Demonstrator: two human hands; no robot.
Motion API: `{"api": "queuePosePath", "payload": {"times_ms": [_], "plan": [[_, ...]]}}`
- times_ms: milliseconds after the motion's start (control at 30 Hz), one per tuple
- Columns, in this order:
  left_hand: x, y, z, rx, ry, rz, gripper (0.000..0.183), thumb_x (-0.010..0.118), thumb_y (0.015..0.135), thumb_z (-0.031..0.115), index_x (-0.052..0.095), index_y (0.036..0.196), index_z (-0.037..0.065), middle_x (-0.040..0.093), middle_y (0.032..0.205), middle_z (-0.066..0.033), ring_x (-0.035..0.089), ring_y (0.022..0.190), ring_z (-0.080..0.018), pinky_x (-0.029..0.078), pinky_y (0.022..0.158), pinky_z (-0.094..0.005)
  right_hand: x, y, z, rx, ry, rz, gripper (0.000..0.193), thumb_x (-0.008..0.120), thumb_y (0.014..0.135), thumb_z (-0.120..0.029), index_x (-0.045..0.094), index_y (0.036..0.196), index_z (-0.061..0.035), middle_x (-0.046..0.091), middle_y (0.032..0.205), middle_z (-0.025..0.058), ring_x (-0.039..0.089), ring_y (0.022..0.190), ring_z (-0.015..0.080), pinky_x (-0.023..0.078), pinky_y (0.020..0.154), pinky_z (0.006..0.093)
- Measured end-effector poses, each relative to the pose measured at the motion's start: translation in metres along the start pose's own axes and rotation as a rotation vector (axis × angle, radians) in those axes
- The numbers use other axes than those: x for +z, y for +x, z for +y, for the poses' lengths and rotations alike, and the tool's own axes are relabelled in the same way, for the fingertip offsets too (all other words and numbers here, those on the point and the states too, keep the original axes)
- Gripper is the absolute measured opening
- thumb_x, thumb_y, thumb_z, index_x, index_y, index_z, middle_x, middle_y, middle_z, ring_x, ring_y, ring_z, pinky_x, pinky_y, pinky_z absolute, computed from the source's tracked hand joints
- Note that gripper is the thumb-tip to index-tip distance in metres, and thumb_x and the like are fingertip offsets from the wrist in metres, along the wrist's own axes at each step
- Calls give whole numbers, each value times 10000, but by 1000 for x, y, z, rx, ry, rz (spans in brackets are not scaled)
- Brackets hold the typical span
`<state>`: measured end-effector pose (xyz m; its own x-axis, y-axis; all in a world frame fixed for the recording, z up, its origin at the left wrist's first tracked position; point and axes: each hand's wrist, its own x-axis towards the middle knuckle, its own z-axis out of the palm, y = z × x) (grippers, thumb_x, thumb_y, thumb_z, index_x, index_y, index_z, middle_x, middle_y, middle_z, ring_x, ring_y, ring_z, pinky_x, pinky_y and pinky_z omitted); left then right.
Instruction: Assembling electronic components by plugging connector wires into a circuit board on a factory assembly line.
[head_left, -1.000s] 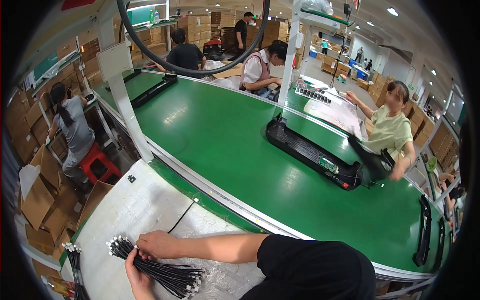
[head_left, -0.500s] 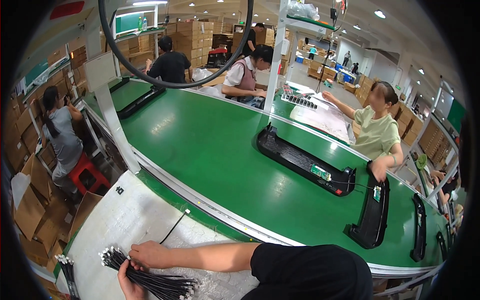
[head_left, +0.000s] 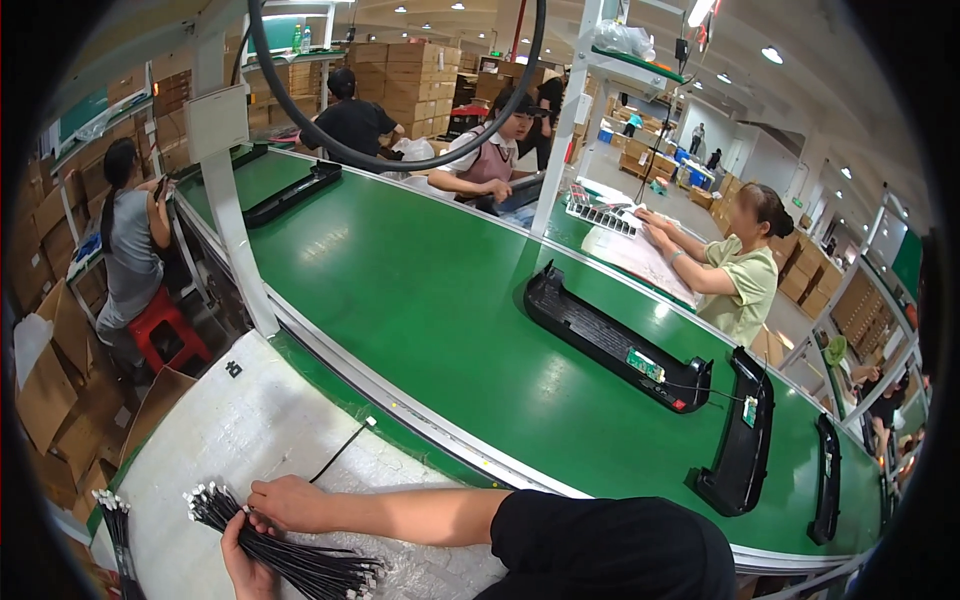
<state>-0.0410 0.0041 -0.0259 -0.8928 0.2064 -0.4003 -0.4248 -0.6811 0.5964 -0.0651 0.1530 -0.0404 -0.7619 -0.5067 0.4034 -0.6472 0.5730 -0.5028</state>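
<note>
Left hand (head_left: 248, 565) closed around a thick bundle of thin black cables with white plastic connectors at both ends (head_left: 305, 565). Bundle slants over the near left part of the white-covered bench (head_left: 225, 430), one connector end toward the left edge, the other nearer the person. Right hand (head_left: 290, 503), its forearm crossing from a black sleeve (head_left: 620, 545), at the bundle's upper end: fingers curled together beside the left fingertips, a small white piece showing between the hands (whether the right fingers pinch one cable, cannot tell).

One loose black cable with a white connector (head_left: 342, 450) runs from beside the right hand to the bench's far edge. Second bundle of black cables, white-tipped (head_left: 118, 535), lies at the bench's left edge, apart from the hands.

Beyond the far edge, a wide green conveyor belt (head_left: 430, 300). On it, toward its far right, a long black plastic trough-shaped housing with a green circuit board (head_left: 600, 335); a thin wire leads from it to a similar black housing (head_left: 740, 440), set crosswise. Across the belt, a co-worker in a light green top (head_left: 735, 290) has both hands over a pale sheet (head_left: 640, 262).
</note>
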Motion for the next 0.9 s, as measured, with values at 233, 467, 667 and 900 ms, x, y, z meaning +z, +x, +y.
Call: {"api": "queuePosePath", "payload": {"times_ms": [233, 467, 667, 900], "plan": [[-4, -1, -2, -25, -60, -52, 104, 508, 817, 154, 516, 810, 51, 515, 671, -18, 497, 616, -122, 447, 587, -265, 3, -2, 0, -2, -16, 15, 131, 541, 728, -117, 510, 838, -54, 511, 812, 101, 572, 683, 298, 464, 592, 391], [-9, 0, 0, -32, -22, -47, 96, 530, 809, 140, 544, 816, 46, 538, 682, -23, 515, 606, -124, 461, 590, -269, 5, -3, -3, -4, -48, 43, 130, 544, 732, -123, 516, 840, -56, 515, 813, 100, 574, 686, 299, 465, 592, 392], [-3, 4, -3, -19, 4, -72, 83, 540, 810, 124, 548, 842, 47, 547, 679, -22, 529, 602, -128, 471, 588, -275, -11, -7, -6, -38, -203, 69, 118, 550, 708, -113, 534, 803, -43, 523, 779, 110, 582, 680, 292, 470, 586, 387], [-7, 8, 1, -30, -7, -73, 105, 535, 816, 117, 544, 887, 41, 542, 685, -32, 528, 599, -132, 477, 572, -280, -90, 14, 15, 192, -593, -64, 115, 550, 663, -107, 605, 733, -33, 617, 718, 157, 624, 692, 279, 488, 571, 375]]}}
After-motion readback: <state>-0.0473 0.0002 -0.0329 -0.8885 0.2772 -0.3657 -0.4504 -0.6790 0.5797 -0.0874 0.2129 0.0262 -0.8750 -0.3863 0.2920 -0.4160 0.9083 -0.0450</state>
